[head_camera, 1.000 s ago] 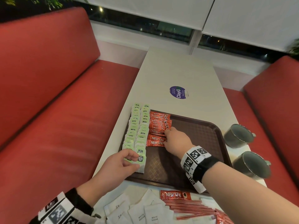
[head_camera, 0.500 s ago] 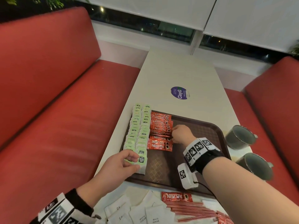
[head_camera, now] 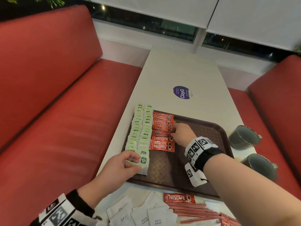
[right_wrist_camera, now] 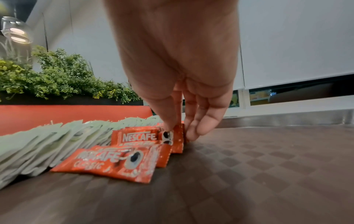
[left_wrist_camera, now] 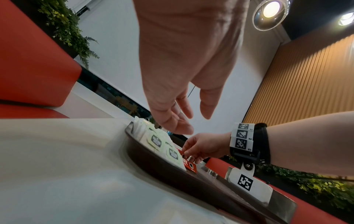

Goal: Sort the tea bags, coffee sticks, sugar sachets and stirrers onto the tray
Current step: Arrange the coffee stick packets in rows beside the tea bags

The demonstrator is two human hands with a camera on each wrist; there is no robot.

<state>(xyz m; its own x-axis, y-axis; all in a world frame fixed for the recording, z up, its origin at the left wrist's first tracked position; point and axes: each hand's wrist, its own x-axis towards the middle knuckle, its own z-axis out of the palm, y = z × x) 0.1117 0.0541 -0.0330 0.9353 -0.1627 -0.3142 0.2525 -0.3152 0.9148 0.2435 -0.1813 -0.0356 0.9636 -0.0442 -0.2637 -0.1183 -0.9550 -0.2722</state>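
The right hand (head_camera: 180, 134) pinches the coffee sticks (head_camera: 162, 132) just to its left. They lie sideways. The left hand (head_camera: 119, 167) holds tea bags (head_camera: 144, 160).

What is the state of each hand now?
Left hand: holds the nearest tea bag.
Right hand: pinches a coffee stick.

Café booth: red benches (head_camera: 65, 111) flanking a white table (head_camera: 179, 70), brown serving tray (head_camera: 211, 128), metal mugs (head_camera: 244, 137), pendant lamps (left_wrist_camera: 272, 13), planter greenery (right_wrist_camera: 57, 75).
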